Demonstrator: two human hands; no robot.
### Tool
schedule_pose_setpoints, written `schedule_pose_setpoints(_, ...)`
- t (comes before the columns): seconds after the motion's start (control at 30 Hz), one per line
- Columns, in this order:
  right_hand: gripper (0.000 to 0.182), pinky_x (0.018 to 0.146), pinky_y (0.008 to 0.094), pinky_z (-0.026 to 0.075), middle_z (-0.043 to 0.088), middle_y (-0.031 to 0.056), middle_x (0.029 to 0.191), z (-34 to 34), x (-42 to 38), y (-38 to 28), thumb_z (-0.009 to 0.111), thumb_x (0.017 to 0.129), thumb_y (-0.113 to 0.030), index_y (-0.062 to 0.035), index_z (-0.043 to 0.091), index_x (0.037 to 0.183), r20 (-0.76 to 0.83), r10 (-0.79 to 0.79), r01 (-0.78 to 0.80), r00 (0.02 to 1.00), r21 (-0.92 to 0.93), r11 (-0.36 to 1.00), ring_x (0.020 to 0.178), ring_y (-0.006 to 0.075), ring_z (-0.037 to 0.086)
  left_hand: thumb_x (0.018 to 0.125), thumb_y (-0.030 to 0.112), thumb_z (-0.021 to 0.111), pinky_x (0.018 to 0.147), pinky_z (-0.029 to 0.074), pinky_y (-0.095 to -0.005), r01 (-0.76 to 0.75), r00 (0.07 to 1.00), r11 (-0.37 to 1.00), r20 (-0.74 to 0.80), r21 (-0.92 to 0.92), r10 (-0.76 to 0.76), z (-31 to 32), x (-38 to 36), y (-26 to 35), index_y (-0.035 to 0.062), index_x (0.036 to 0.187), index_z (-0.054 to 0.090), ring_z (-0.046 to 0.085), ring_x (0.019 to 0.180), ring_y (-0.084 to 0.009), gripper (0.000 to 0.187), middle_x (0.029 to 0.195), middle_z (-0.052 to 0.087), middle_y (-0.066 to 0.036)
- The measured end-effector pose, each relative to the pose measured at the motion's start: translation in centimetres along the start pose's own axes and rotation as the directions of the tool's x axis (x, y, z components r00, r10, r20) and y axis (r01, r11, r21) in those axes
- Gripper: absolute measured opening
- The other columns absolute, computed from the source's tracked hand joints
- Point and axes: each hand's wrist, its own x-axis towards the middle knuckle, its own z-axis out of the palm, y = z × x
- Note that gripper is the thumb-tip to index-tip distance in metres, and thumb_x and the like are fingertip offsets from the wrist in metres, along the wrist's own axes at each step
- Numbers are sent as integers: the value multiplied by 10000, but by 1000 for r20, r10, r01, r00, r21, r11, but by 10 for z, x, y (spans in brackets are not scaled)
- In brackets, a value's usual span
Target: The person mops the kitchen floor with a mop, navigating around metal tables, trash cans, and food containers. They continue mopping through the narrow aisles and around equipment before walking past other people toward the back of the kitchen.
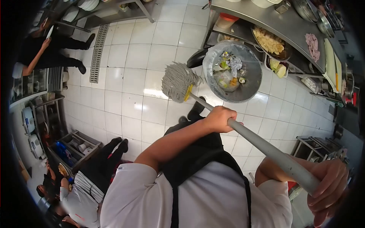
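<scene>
A mop with a long grey handle crosses the view from the lower right to the floor. My left hand is closed around the lower part of the handle. Near its upper end, at the right, my right hand wraps round the handle. The grey string mop head, with a yellow clamp, lies spread on the white tiles. Just right of the mop head stands a round bin lined with clear plastic, holding food scraps and crumpled wrap.
A steel counter runs along the upper right, with food trays on its lower shelf. A floor drain lies at the upper left. One person stands at the left edge, another at the lower left. Metal racks stand at the left.
</scene>
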Motion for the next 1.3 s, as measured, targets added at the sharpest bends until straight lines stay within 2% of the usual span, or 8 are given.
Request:
schedule_pose_setpoints(0.1,260,493,234,525,615,7,505,10,-6,20,885,670,-115,-47,636,703,108,-40,11,993,258,966,421,109,601,801,285,779,519,446,-409,42,993,999,-113,10,-41,10,-28,-6,65,587,528,563,524,-342,397,545,547,-120)
schedule_pose_setpoints(0.23,283,548,358,519,531,10,528,20,-40,42,712,901,-256,-114,521,746,246,38,-109,968,284,953,561,150,616,776,200,741,615,517,-425,133,963,985,-248,108,-103,-11,-76,-26,74,681,639,643,641,-351,187,650,644,-137)
schedule_pose_setpoints(0.3,286,476,367,510,562,24,549,40,-64,52,723,862,-188,-102,503,701,183,167,-189,969,112,975,548,186,638,657,165,756,650,538,-401,203,938,966,-315,162,-144,-27,-113,-59,99,740,703,667,692,-340,118,717,680,-125)
schedule_pose_setpoints(0.33,276,458,383,505,577,36,563,76,-90,62,719,837,-126,-88,495,681,-111,153,-166,982,-118,979,549,216,649,647,150,756,648,536,-396,221,920,961,-361,167,-149,-42,-130,-66,98,734,701,671,694,-337,115,722,684,-123)
schedule_pose_setpoints(0.47,114,558,411,551,621,117,674,142,-190,132,587,844,42,-52,522,840,-113,293,-305,949,-113,945,591,280,648,706,49,722,708,506,-393,379,848,860,-499,341,-176,-92,-223,-136,28,663,590,664,751,-342,141,692,636,-143)
schedule_pose_setpoints(0.63,110,840,386,542,648,136,827,204,-310,196,691,830,62,28,591,861,39,581,-578,813,-78,813,860,310,672,812,77,649,1071,411,-421,792,575,496,-711,357,-406,-118,-348,-227,57,1147,603,499,1269,-371,339,1302,565,-232)
schedule_pose_setpoints(0.73,99,860,396,528,642,140,823,220,-326,182,688,831,63,31,596,847,9,590,-588,807,-63,806,897,302,668,824,80,637,1124,363,-409,836,524,455,-696,308,-491,-107,-370,-206,71,1220,581,423,1357,-360,400,1392,507,-239)
schedule_pose_setpoints(1.3,97,644,405,569,649,121,692,19,-187,-83,640,885,-71,-2,611,824,226,481,-456,847,-154,876,578,253,643,617,76,795,821,492,-427,529,522,808,-850,260,-68,196,-172,8,87,952,576,587,935,-368,400,942,606,-134)
